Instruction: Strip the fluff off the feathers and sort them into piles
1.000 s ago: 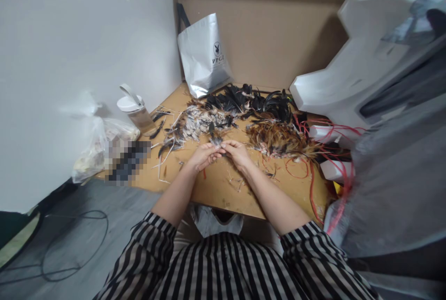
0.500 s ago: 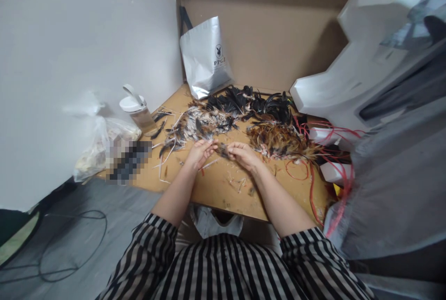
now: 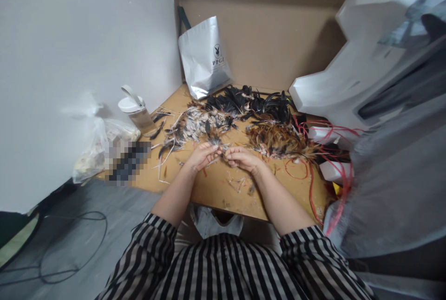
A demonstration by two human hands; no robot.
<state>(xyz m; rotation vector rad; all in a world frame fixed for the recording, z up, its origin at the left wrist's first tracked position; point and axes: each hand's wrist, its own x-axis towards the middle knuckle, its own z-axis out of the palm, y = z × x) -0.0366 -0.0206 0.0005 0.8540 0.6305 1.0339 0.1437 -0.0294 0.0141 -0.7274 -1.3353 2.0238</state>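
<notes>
The small dark and white feather (image 3: 216,141) sits between my two hands, above the near part of the brown wooden table (image 3: 223,193). My left hand (image 3: 202,156) and right hand (image 3: 243,158) both pinch it with closed fingertips. It looks very light, soft and easy to bend, so I think the stiff stem is the best place to hold.
</notes>
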